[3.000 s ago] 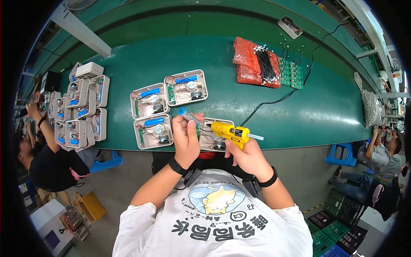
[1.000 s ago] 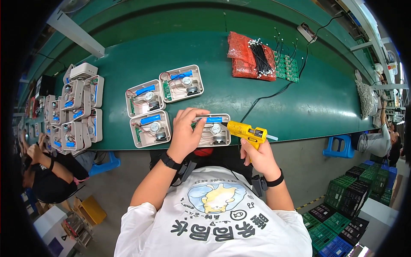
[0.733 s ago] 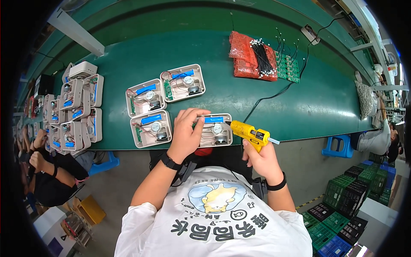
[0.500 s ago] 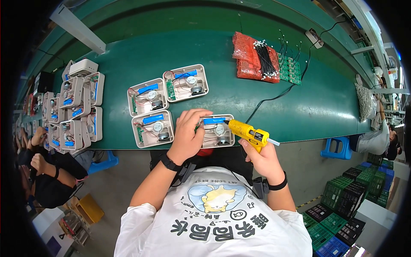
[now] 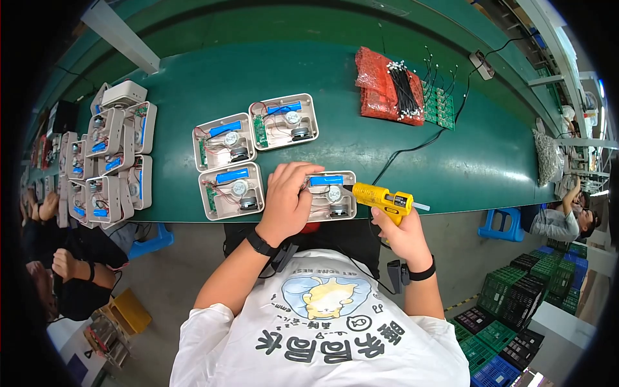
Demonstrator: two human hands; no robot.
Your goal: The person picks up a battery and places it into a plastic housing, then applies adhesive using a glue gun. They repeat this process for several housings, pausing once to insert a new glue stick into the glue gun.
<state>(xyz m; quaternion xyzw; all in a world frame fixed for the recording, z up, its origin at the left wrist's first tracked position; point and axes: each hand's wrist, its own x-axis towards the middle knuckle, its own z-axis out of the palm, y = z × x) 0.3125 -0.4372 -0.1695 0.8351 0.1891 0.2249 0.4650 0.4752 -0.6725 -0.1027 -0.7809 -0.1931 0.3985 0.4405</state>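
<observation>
A white plastic housing point(image 5: 333, 215) sits at the table's near edge, holding a blue cylindrical battery point(image 5: 327, 181), a round white part point(image 5: 335, 193), a round dark speaker point(image 5: 338, 211) and thin wires. My left hand point(image 5: 288, 201) grips the housing's left side, its fingers covering that end. In my right hand point(image 5: 403, 233) is a yellow hot glue gun point(image 5: 383, 198), with a clear glue stick point(image 5: 421, 207) poking out of its back. Its dark nozzle point(image 5: 349, 188) points left over the housing's right wall, close to the round white part; contact I cannot tell.
Similar filled housings point(image 5: 231, 191) stand left of my left hand, with more stacked point(image 5: 119, 155) at far left. Red bubble wrap point(image 5: 380, 97), black cables point(image 5: 405, 93) and green circuit boards point(image 5: 440, 106) lie at the back right. A black cord point(image 5: 403, 153) crosses the table.
The glue gun's nozzle has moved from the battery's right end down and right, beside the round white part. My right hand has shifted slightly right. My left hand keeps its grip on the housing.
</observation>
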